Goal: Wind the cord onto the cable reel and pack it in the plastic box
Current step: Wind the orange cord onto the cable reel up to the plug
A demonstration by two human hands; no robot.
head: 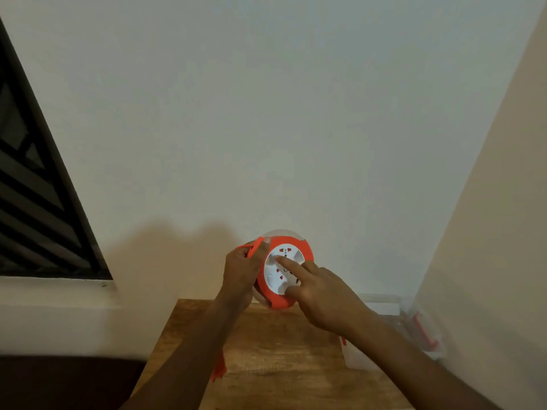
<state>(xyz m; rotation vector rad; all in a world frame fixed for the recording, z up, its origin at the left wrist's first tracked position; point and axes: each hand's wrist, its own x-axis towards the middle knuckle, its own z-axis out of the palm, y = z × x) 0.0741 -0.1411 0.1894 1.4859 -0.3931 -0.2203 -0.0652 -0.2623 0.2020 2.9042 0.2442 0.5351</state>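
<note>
You hold the cable reel [284, 272] up in front of you, above the far edge of the wooden table [266, 350], with its white socket face turned toward you and its orange rim around it. Your left hand [242, 270] grips the reel at its left side, fingers curled round the edge, and the orange cord [253, 247] passes over the top of that hand between fingers and reel. Your left forearm rises from the lower left of the view at a steep angle, wrist bent slightly toward the reel.

Your right hand [322, 294] comes in from the lower right, forearm stretched across the table. Its index finger is held out straight with the tip pressing on the white face near the centre, while the thumb rests at the lower orange rim. The other fingers are folded back loosely and hold nothing that can be seen.

A loose stretch of the orange cord hangs below your left forearm, and its end shows blurred near the table's left edge at the bottom of the view.

The clear plastic box [384, 309] sits on the table to the right, mostly behind your right forearm, near the corner of the walls. Something red lies just beyond it against the right wall, too blurred to make out. A dark window grille [35, 196] fills the left side.
</note>
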